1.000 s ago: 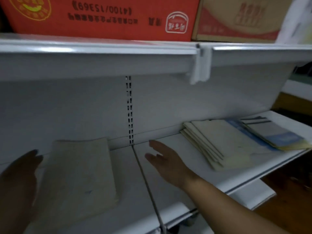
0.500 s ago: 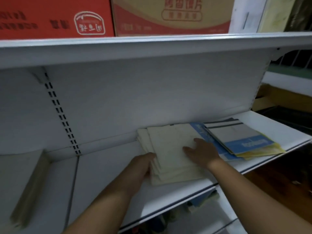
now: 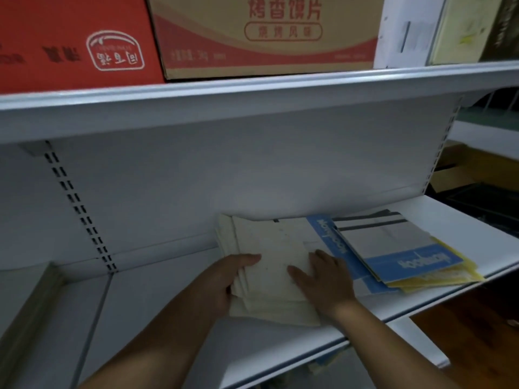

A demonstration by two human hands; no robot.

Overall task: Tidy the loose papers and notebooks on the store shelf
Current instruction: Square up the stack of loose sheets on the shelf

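A fanned stack of cream papers [image 3: 269, 248] lies on the white shelf [image 3: 168, 318]. My left hand [image 3: 227, 282] grips the stack's left edge, thumb on top and fingers curled around the side. My right hand [image 3: 323, 279] rests flat on the stack's right part, fingers straight. Right of the stack lie blue and grey notebooks [image 3: 393, 248], overlapping each other, with yellow sheets [image 3: 449, 279] sticking out beneath them. Another cream stack [image 3: 25, 318] lies at the far left, partly cut off.
A red carton [image 3: 70, 43] and a tan carton [image 3: 266, 35] sit on the shelf above, whose lip [image 3: 252, 88] hangs low. A slotted upright [image 3: 81, 214] divides the back panel. A lower shelf [image 3: 415, 341] juts out beneath.
The view swung right from the left cream stack. Both hands moved to the fanned papers; my left hand now grips their left edge and my right hand has slid a little left on top.
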